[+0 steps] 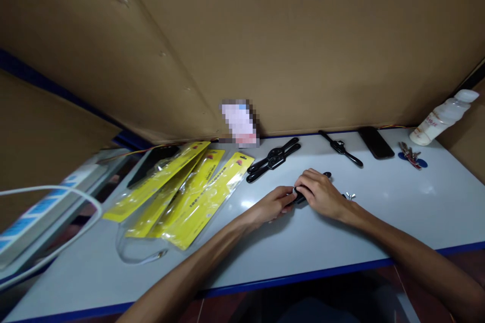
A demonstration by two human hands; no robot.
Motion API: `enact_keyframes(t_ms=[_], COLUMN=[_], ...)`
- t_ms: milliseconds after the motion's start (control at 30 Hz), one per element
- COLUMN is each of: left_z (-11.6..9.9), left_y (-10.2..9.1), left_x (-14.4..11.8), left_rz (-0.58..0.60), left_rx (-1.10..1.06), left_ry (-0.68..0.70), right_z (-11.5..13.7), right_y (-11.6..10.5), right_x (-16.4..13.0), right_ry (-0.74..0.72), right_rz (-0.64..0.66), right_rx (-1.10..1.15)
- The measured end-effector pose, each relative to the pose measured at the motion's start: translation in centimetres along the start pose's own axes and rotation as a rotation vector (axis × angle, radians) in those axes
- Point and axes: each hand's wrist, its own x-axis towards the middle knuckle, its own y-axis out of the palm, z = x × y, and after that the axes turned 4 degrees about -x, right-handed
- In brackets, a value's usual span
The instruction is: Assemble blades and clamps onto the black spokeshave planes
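Between my hands, low over the table, is a black spokeshave (300, 196), mostly covered by fingers. My left hand (277, 204) pinches its left part with thumb and fingers. Curled over its middle from above is my right hand (321, 193); a black handle end (327, 175) shows just behind that hand. A silver wing nut (351, 196) lies beside my right wrist. Farther back, two black spokeshaves (273, 159) lie side by side, and another spokeshave (340, 148) rests to their right.
Yellow blister packs (204, 202) overlap on the left, near a white cable (99, 207) and a power strip (38, 214). A dark phone (376, 142), keys (411, 155) and a bottle (443, 117) stand or lie at back right. Cardboard walls (303, 45) enclose the table.
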Motion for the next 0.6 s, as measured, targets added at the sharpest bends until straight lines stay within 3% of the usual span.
enact_keyframes(t_ms=[100, 200, 433, 600], left_z=[-0.1, -0.1, 0.0, 0.1], left_y=[-0.2, -0.2, 0.1, 0.0], left_x=[-0.1, -0.1, -0.1, 0.0], left_rz=[0.026, 0.037, 0.029, 0.033], left_rx=[0.005, 0.003, -0.011, -0.003], left_ry=[-0.009, -0.01, 0.002, 0.004], right_z=[-0.5, -0.3, 0.9, 0.8], right_y=[-0.7, -0.7, 0.7, 0.6], right_x=[-0.1, -0.2, 0.0, 0.2], right_ry=[-0.149, -0.178, 0.162, 0.227], right_rz=[0.061, 0.067, -0.036, -0.064], right_rx=[-0.039, -0.123, -0.008, -0.051])
